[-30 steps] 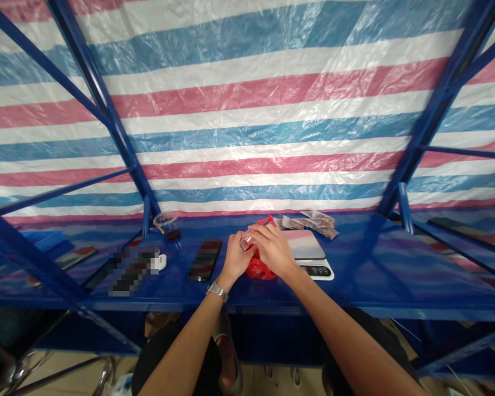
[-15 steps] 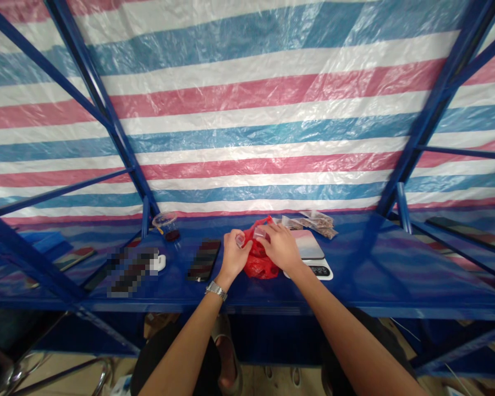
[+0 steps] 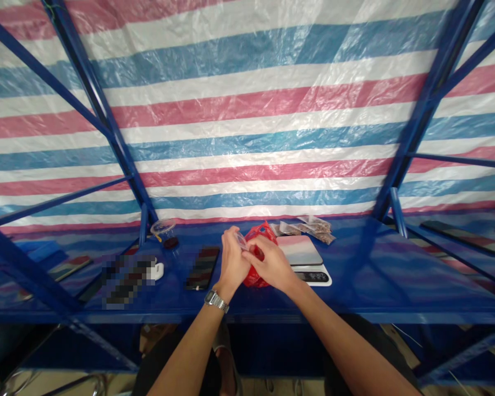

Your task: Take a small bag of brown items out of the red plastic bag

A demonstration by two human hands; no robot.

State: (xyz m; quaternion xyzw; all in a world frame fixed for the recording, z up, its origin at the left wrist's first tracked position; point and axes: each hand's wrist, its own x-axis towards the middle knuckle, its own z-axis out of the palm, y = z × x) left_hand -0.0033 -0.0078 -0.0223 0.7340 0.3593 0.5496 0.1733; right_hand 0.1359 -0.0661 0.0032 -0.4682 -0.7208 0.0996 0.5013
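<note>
My left hand (image 3: 233,263), with a metal-band watch on its wrist, holds a small clear plastic bag (image 3: 241,240) in curled fingers. My right hand (image 3: 271,260) meets it from the right, thumb and index fingertips pinched at the bag's near edge. Both hands are over a crumpled red plastic bag (image 3: 265,229), which they partly cover. Just right of it sits a white digital scale (image 3: 301,251) with a dark display at its front. What the clear bag contains cannot be made out.
Behind the scale lie several small clear packets (image 3: 318,229) with brown contents. To the left are a dark phone (image 3: 203,268), a white earbud case (image 3: 159,270) and a clear cup (image 3: 167,231) with dark liquid. Blue metal posts (image 3: 124,148) flank the blue shelf.
My hands have drawn closer together. My right hand has moved down from the red bag's top, and its fingers now pinch at the clear bag in my left hand.
</note>
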